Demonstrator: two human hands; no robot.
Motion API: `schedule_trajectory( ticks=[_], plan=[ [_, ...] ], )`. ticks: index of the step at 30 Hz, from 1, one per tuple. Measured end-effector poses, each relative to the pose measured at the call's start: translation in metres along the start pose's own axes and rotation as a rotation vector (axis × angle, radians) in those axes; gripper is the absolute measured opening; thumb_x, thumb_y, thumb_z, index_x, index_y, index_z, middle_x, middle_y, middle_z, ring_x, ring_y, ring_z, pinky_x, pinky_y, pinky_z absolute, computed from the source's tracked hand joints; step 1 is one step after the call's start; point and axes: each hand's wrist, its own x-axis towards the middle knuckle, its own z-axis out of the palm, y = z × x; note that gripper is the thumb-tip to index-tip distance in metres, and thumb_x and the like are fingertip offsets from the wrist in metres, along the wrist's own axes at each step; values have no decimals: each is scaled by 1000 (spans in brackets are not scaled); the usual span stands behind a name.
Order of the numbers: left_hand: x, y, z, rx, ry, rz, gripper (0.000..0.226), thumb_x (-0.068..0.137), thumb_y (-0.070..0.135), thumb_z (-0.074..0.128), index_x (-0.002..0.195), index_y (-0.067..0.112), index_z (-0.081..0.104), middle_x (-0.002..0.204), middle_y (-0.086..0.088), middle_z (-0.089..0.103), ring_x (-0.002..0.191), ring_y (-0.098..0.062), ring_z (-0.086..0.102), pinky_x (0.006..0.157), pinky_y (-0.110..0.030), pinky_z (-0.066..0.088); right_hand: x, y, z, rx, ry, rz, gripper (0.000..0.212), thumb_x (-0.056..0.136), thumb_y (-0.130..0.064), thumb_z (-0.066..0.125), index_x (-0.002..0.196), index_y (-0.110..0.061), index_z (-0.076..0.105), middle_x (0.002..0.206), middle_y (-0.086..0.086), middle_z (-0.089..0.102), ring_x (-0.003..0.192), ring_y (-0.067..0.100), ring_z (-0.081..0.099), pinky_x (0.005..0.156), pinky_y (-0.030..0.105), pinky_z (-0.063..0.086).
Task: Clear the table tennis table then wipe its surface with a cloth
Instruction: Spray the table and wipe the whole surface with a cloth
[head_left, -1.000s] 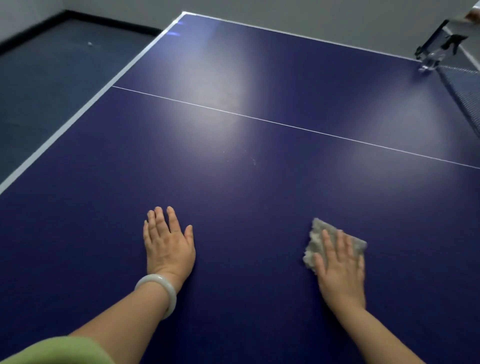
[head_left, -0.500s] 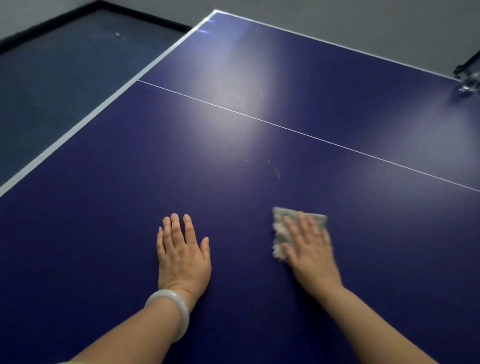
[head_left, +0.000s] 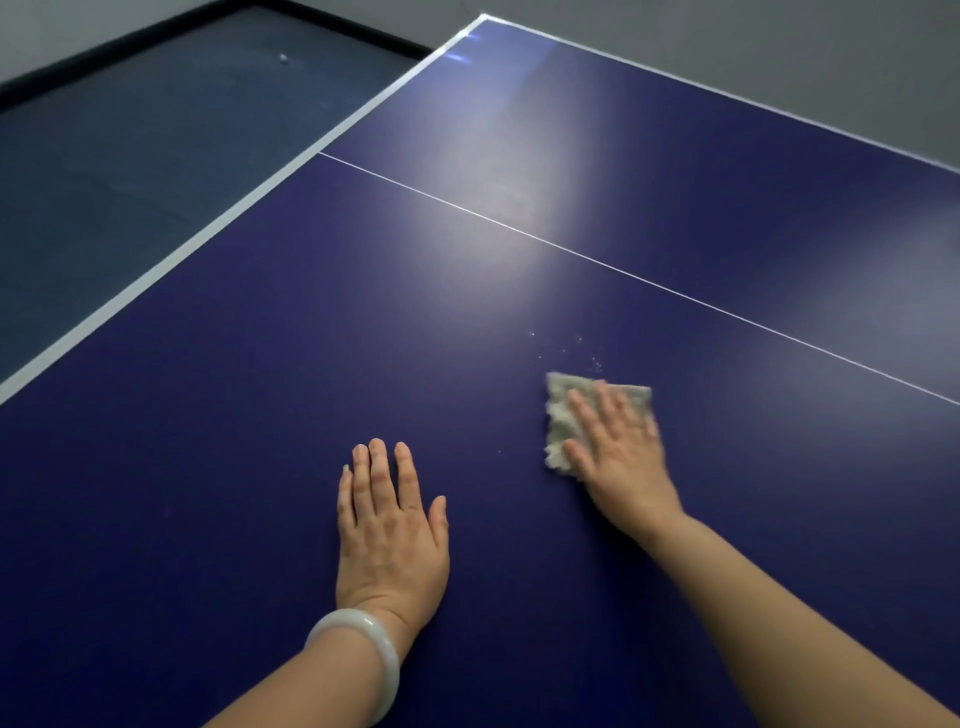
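Off the tabletop's (head_left: 260, 415) left edge lies dark floor (head_left: 130, 156), with a small pale speck (head_left: 283, 58) too tiny to identify. On the blue surface, the left hand (head_left: 389, 530), a pale bangle (head_left: 358, 660) at its wrist, lies flat and open, palm down, holding nothing; likely it props the person's weight while leaning over. To its right, the right hand (head_left: 618, 447) presses spread fingers on the crumpled grey cloth (head_left: 563, 415), pinning it rather than clutching it, so it can slide. Just beyond the cloth sit faint white specks (head_left: 587, 353), short of the thin centre line (head_left: 623, 270). Nothing else lies on the visible surface; wiping seems underway.
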Motion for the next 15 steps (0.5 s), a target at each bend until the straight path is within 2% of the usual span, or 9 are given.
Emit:
schedule_trajectory(
  ticks=[2,4,6,7,9,12,14,15],
  plan=[
    [0,0,0,-6,-5,1,70,93,43,22,143,-2,40,148,-27,36,141,-39,31,115,-51,20,17,41,-5,28,64,285,68,92,-63,13,154,-36,8,163,-1,-4,150,19,-4,119,46,-5],
    [0,0,0,-3,-15,5,70,93,43,22,144,-2,39,148,-27,36,141,-40,30,115,-52,21,37,64,-18,123,50,536,63,99,-55,23,156,-31,8,164,4,-3,150,22,-6,119,51,-4],
    [0,-1,0,1,-16,9,70,93,43,23,143,-2,39,148,-27,36,141,-40,31,114,-52,22,60,59,-25,189,44,663,64,100,-53,25,156,-27,7,163,7,-5,150,24,-8,119,52,-7],
    [0,0,0,1,-14,8,70,93,43,23,143,-3,40,148,-28,37,140,-40,31,114,-52,22,71,47,-26,193,41,661,64,100,-52,25,156,-26,7,163,7,-6,150,25,-8,118,52,-7],
    [0,0,-1,-4,-13,6,69,93,43,23,143,-3,40,148,-27,36,141,-40,31,114,-52,22,86,9,-24,134,39,486,64,101,-51,26,156,-27,6,163,7,-6,150,25,-7,119,52,-5],
    [1,0,-1,-6,-18,7,69,93,43,25,143,-2,40,148,-27,36,141,-39,30,114,-52,23,78,-48,-11,34,14,24,61,101,-53,23,155,-35,2,162,-2,-12,149,17,-14,118,44,-12],
    [1,0,-1,-9,-23,4,69,93,43,25,143,-2,40,148,-27,36,141,-39,31,114,-52,23,74,-46,-9,19,-22,-87,60,101,-54,22,154,-38,1,162,-7,-12,148,13,-16,119,40,-14],
    [1,0,-1,-9,-24,7,69,93,43,25,143,-2,40,149,-27,36,141,-39,30,114,-52,23,77,-34,-12,31,-13,-44,60,101,-54,24,154,-37,3,162,-7,-10,149,13,-14,119,41,-13]
  ],
)
